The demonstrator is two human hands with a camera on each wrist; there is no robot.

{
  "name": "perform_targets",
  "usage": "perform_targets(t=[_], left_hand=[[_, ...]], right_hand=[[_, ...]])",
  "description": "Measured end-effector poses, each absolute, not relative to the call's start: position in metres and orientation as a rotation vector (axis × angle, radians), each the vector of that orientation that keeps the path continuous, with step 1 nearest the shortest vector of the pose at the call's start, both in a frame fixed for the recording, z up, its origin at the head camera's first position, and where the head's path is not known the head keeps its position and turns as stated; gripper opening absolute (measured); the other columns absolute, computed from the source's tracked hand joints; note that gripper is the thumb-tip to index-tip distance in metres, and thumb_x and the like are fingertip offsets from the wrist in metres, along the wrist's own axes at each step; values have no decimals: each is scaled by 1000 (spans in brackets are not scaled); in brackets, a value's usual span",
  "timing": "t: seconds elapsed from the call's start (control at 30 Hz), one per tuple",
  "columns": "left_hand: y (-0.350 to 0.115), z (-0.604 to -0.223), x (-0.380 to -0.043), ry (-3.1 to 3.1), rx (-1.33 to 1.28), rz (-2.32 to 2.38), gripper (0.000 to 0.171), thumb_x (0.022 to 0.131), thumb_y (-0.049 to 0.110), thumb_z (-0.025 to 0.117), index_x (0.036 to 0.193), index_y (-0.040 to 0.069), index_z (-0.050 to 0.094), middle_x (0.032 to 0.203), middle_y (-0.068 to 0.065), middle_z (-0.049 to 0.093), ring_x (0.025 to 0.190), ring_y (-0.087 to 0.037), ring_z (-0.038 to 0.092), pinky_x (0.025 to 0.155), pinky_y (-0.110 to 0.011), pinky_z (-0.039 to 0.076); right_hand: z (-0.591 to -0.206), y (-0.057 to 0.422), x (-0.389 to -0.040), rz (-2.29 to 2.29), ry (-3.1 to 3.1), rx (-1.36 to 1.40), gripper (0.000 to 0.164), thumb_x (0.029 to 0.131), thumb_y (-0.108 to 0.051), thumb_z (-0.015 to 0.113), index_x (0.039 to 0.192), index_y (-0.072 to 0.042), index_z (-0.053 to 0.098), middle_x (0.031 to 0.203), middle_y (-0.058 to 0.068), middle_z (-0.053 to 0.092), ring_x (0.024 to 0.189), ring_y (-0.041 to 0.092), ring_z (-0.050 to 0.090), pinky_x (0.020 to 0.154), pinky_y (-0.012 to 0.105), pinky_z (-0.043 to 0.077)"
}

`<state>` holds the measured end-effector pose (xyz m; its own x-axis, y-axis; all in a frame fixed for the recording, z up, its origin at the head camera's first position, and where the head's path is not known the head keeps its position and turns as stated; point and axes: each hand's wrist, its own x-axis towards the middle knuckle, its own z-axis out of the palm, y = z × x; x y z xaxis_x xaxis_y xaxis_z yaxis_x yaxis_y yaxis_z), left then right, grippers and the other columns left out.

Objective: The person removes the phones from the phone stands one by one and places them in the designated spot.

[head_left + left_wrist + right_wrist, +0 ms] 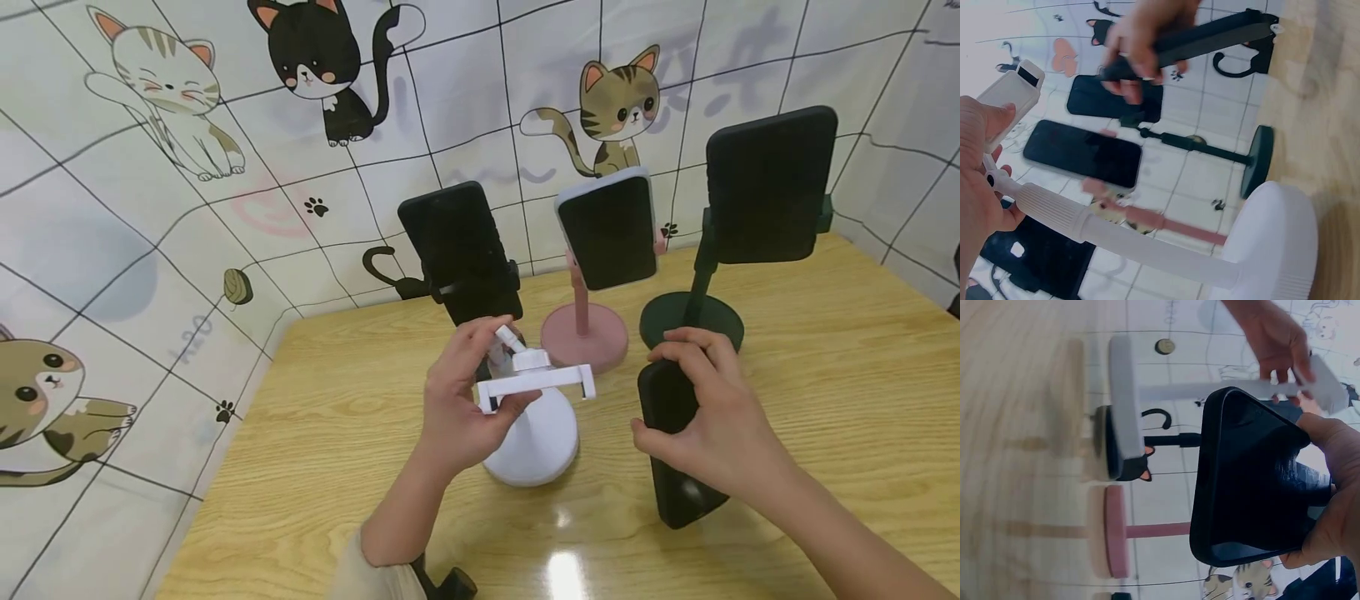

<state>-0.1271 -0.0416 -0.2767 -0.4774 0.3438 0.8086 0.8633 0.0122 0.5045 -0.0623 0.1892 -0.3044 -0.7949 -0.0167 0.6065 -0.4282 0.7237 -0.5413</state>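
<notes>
My left hand (461, 417) grips the clamp head of a white phone stand (531, 450), fingers behind it and thumb at its front edge. The clamp's bracket faces up and holds no phone. In the left wrist view the stand's white pole (1154, 250) runs from the hand down to a round base on the table. My right hand (723, 417) holds a black smartphone (666, 400) by its long edges, thumb on one side and fingers on the other. The right wrist view shows its dark screen (1260, 481). The phone is raised off the table, right of the white stand.
Behind stand three phone stands with phones: a black one bearing a black phone (457, 242), a pink stand (583, 333) with a light-edged phone (611, 229), and a dark green stand (697, 312) with a black phone (772, 187). Cat-print cloth (465, 83) backs the wooden table (337, 425).
</notes>
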Motion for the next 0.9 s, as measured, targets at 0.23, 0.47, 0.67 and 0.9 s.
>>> perform_targets(t=[0.23, 0.47, 0.67, 0.9], left_hand=[[-77, -269, -124, -1794, -1162, -1524, 52, 73, 8, 74, 111, -16, 49, 98, -22, 54, 91, -18, 52, 79, -24, 46], [-113, -264, -133, -1773, -1025, -1525, 52, 75, 16, 74, 109, -18, 52, 97, -11, 56, 84, -15, 53, 74, -21, 47], [-139, -266, -146, -1811, -811, -1440, 52, 60, -22, 67, 111, -16, 53, 97, 1, 57, 81, -11, 53, 69, -19, 46], [-161, -273, -175, -1798, -705, -1350, 54, 60, -21, 67, 112, -13, 53, 93, 6, 54, 81, -10, 50, 69, -17, 46]], right_hand=[[-317, 195, -74, 915, -2646, 177, 59, 62, -18, 75, 112, -3, 48, 116, 24, 35, 92, 39, 47, 70, 54, 42], [-332, 198, -89, 870, -2822, 151, 61, 66, -24, 71, 116, 2, 47, 114, 34, 35, 84, 45, 52, 67, 54, 44], [-340, 197, -99, 868, -2894, 149, 63, 68, -25, 68, 117, 6, 45, 112, 39, 35, 91, 52, 47, 68, 56, 44], [-349, 194, -105, 842, -2945, 129, 65, 68, -28, 69, 117, 7, 44, 108, 42, 37, 94, 57, 44, 67, 57, 44]])
